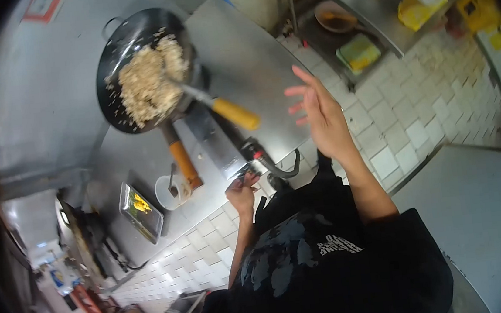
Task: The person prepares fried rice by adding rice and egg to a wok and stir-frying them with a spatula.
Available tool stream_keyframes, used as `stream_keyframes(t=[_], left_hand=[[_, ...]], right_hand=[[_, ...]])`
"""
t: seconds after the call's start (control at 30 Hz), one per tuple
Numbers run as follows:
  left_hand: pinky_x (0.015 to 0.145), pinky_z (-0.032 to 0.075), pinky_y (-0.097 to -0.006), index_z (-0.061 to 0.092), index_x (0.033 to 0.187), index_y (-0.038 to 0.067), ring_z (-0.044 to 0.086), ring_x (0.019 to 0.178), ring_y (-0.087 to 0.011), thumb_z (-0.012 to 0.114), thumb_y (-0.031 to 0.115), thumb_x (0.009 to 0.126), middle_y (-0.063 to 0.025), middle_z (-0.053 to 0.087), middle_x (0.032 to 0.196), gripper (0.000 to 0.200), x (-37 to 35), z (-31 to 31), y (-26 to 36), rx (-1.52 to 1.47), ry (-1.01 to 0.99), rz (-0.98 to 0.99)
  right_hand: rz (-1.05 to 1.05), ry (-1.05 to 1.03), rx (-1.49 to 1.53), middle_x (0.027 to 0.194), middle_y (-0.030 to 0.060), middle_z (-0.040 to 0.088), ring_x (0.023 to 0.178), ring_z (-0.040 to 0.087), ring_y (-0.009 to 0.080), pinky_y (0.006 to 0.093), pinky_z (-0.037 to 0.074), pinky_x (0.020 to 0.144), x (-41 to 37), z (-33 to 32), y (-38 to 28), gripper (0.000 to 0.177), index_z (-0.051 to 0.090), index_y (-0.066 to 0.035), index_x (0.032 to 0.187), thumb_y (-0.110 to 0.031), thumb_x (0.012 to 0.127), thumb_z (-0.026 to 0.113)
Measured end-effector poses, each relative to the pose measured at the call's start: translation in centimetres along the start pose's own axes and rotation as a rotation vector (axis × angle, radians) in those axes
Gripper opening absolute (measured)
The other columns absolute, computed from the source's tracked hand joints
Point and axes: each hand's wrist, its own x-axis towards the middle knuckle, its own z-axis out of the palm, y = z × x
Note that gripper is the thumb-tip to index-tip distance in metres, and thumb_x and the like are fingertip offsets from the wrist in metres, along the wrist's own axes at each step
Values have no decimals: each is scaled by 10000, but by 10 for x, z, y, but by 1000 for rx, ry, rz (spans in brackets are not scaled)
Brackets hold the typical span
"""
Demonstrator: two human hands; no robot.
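My left hand [241,194] is at the front of the gas stove [207,139], its fingers curled round a small dark control knob [244,173]. My right hand [321,115] is raised in the air to the right of the stove, fingers stretched and apart, holding nothing. A black wok [112,104] with a wooden handle [183,163] sits on the burner, tilted in this view. Fried rice [146,85] is heaped inside it. A metal-shafted cooking utensil with a yellow wooden handle [235,113] rests in the rice; its head is hidden.
Left of the stove on the steel counter [175,225] are a plastic tub [172,193] with a spoon and a clear tray [141,212] with yellow food. A black hose [283,173] curves at the stove's front. A steel table [383,26] with a lower shelf stands right.
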Motion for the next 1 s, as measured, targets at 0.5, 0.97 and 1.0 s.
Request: stream_keyframes(t=[0.5, 0.97, 1.0], left_hand=[[539, 532, -262, 637, 1042, -135, 743, 837, -271, 701, 170, 927, -203, 728, 978, 332, -7, 22, 20, 307, 136, -69], [842, 540, -395, 513, 1279, -31, 666, 974, -251, 484, 559, 987, -169, 660, 1086, 659, 39, -87, 153, -616, -350, -154], [747, 547, -340, 534, 1221, -7, 662, 822, -219, 593, 431, 974, -100, 646, 914, 506, 63, -92, 135, -699, -308, -155]], right_hand=[[707, -197, -169, 991, 82, 679, 809, 627, 136, 277, 524, 698, -82, -191, 172, 505, 559, -67, 1325, -444, 1073, 336], [129, -1074, -779, 972, 289, 663, 866, 682, 380, 456, 556, 737, 82, 103, -63, 838, 104, 102, 1511, -118, 876, 606], [-193, -972, -1101, 1040, 296, 657, 889, 684, 381, 444, 557, 771, 93, 104, -53, 760, 168, 86, 1511, -35, 859, 540]])
